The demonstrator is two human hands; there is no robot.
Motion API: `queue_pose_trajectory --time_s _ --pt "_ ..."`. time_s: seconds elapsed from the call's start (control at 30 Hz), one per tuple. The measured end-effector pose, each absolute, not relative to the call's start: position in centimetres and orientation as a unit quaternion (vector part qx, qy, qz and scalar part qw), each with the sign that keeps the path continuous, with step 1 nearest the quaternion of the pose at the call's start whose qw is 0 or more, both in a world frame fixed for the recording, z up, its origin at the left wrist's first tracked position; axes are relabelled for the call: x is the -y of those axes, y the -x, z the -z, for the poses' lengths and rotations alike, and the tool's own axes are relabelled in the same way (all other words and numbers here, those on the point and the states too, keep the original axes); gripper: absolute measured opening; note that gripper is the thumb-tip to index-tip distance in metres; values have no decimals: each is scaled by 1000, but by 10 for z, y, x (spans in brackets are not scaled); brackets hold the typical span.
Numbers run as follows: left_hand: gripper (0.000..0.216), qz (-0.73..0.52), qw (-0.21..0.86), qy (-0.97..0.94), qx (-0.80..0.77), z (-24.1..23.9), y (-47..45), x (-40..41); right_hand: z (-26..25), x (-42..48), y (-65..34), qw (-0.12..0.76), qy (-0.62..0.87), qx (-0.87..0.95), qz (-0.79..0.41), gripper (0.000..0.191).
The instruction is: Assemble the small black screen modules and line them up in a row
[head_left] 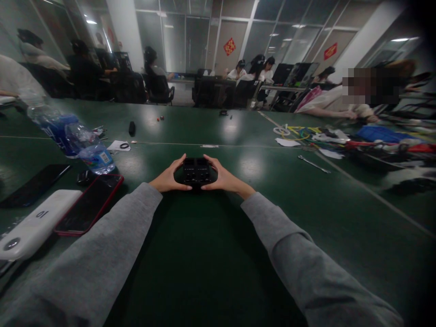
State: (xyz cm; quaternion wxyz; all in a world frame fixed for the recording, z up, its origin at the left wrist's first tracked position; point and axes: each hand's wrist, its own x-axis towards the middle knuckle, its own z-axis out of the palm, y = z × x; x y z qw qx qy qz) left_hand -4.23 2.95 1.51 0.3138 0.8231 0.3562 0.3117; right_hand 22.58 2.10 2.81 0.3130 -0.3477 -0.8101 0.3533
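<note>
A small black box-shaped device (196, 170) with two slots along its top and small details on its front is on the green table (204, 254), straight ahead of me. My left hand (172, 176) grips its left side, thumb at the near edge and fingers toward the far edge. On the opposite side, my right hand (221, 175) mirrors that hold, the thumbs pointing at each other. Both hands are curved around the device, with small gaps at the palms. What kind of device it is, I cannot make out.
Left of me lie a red-edged phone (90, 204), a white power bank (39, 222), a dark phone (34, 184) and plastic water bottles (90, 147). To the right are a wrench (313, 164) and a heap of cables (306, 134). A person (327, 100) leans on the table beyond.
</note>
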Motion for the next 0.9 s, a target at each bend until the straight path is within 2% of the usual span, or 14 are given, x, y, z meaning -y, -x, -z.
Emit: queue_pose_trajectory --time_s 0.6,0.73,0.9 --pt "115 -321 238 -857 -325 -80 46 -16 -79 -9 -224 345 315 840 -274 109" --pt "112 -305 225 -857 -350 -73 69 -27 -76 -17 -240 339 339 829 -287 111" --pt "111 -265 279 -833 -399 -36 97 -42 -44 -32 -266 326 355 804 -348 108"
